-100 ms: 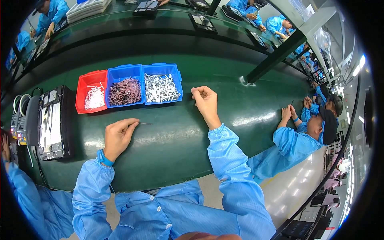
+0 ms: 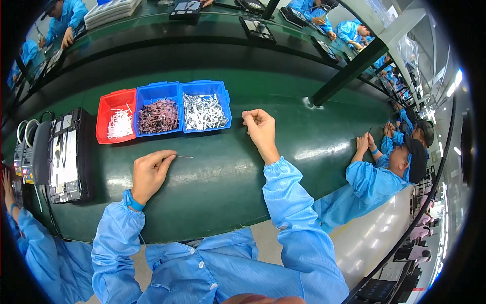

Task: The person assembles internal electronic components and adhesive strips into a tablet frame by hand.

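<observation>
Blue sleeves cover both our forearms, which reach over a dark green table point(image 2: 217, 202). Our left hand point(image 2: 148, 172) has thumb and forefinger pressed together on one end of a thin, pale strip point(image 2: 185, 156); the rest of it juts out to the right, above the table and in front of the bins, with a small light tip at its far end. A blue band point(image 2: 133, 201) circles that wrist.

Our right hand point(image 2: 262, 127) is beside the right-hand bin, a little apart from it, fingers curled in toward the thumb; we cannot tell whether the fingertips meet or pinch anything.

Three bins stand side by side beyond our hands. On the left, the red bin point(image 2: 104, 114) holds loose white strips point(image 2: 120, 124). Next to it, the middle blue bin point(image 2: 158, 90) is heaped with brownish-purple pieces point(image 2: 158, 116), and the right-hand blue bin point(image 2: 205, 87) with white and dark pieces point(image 2: 204, 111).

To our left we have a black tray point(image 2: 86, 157) bearing silvery and white parts. A co-worker point(image 2: 377, 177) in blue sits to our right.
</observation>
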